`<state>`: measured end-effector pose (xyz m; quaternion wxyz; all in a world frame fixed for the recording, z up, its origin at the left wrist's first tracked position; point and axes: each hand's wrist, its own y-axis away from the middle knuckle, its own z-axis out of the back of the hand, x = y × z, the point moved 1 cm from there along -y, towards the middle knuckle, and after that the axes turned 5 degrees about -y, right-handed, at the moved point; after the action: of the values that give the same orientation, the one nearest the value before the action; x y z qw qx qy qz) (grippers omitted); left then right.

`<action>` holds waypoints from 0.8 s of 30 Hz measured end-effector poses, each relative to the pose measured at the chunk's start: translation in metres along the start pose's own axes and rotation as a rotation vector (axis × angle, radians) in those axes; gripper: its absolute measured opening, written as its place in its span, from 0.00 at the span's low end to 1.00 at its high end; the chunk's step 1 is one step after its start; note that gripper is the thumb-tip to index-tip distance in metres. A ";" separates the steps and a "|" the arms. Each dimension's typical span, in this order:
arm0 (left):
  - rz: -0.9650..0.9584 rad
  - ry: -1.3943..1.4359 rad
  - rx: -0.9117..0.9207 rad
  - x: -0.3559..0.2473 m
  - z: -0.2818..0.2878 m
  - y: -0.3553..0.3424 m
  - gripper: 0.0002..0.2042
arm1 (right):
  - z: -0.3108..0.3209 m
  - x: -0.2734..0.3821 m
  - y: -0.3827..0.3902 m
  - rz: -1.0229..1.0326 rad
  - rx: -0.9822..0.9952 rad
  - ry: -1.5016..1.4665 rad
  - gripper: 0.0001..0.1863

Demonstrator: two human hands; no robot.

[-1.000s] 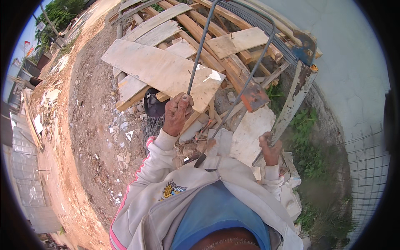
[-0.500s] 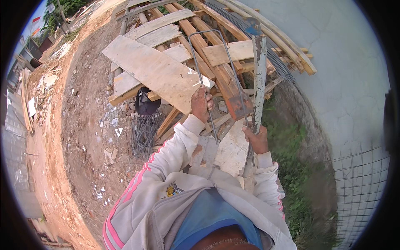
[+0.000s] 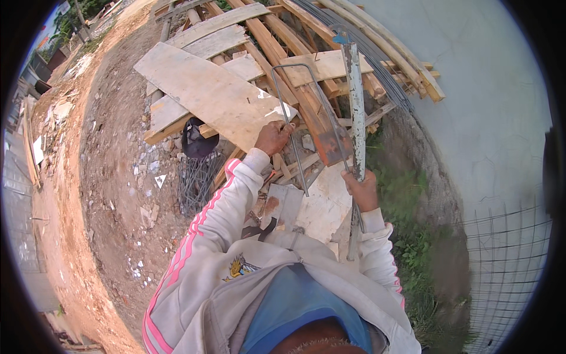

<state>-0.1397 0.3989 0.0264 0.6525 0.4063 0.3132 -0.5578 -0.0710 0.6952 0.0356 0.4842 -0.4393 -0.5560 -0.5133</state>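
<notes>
A bent steel rod forms a narrow U, its closed end away from me. My left hand is closed, with fingertips gripping the rod's left leg. My right hand wraps around the lower part of a chipped, white-painted metal pipe. A blue piece sits at the pipe's far end. Beside my right thumb runs the rod's right leg; whether that hand grips it too is hidden. Between the rod's legs shows a thick timber beam with a rusty plate at its near end.
Wide boards and timbers lie piled ahead. A dark cap hangs near the pile's left side, above a wire bundle. Rubble covers the left ground. At right are weeds, a grey wall and steel mesh.
The bent rod's closed end has come nearer to me. My left hand's grip has changed from wrapped fingers to a fingertip hold. The pipe has shifted slightly left, and the whole view has shifted a little.
</notes>
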 end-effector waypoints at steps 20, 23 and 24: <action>-0.368 -0.779 -0.410 -0.018 0.034 -0.111 0.24 | -0.010 -0.025 -0.049 -0.132 -0.107 -0.180 0.12; -0.403 -0.768 -0.401 -0.009 0.016 -0.143 0.26 | -0.004 -0.024 -0.029 -0.247 -0.092 -0.209 0.13; -0.401 -0.759 -0.408 -0.011 0.009 -0.150 0.26 | 0.000 -0.026 -0.019 -0.270 -0.091 -0.229 0.12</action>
<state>-0.2891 0.3892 0.0126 0.6668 -0.0311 0.2280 -0.7088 -0.0863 0.6934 0.0074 0.3242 -0.4378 -0.6374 -0.5450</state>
